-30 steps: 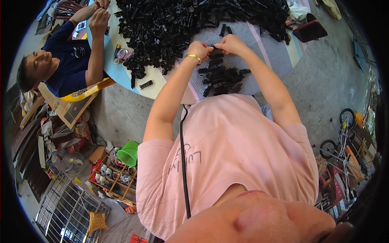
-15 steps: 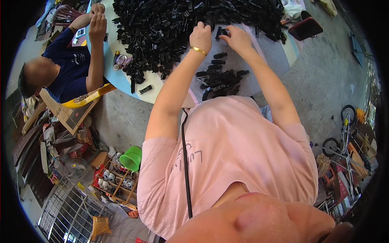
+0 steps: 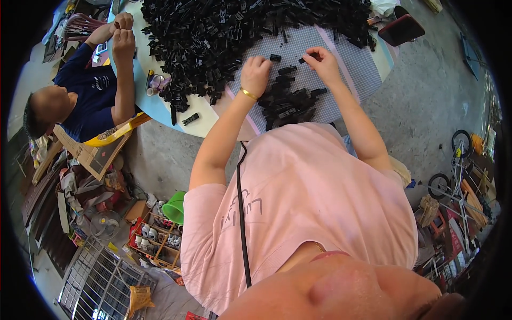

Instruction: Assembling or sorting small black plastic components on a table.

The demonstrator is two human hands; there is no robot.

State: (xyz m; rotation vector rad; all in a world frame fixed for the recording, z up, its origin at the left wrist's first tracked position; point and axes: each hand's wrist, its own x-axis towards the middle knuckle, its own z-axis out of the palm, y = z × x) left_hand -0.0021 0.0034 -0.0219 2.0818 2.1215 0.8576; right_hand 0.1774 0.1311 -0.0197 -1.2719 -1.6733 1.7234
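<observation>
- My feed showed the striped tabletop [image 3: 200, 106].
- A big heap of black parts [image 3: 213, 45] covered its far side.
- A smaller black pile [image 3: 290, 104] lay nearer.
- The left hand [image 3: 256, 76] curled its fingers beside a black part [image 3: 275, 57]; whether gripping, I couldn't tell.
- The right hand [image 3: 323, 66] pinched a small black piece [image 3: 302, 61] between its fingers.

On the striped table [image 3: 207, 120] I see a big heap of black pieces [image 3: 197, 48], a smaller pile [image 3: 288, 105], and one piece [image 3: 190, 119] lying apart.

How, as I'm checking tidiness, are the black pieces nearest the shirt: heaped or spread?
Mostly heaped: the black pieces overlap; a few lie apart.
</observation>
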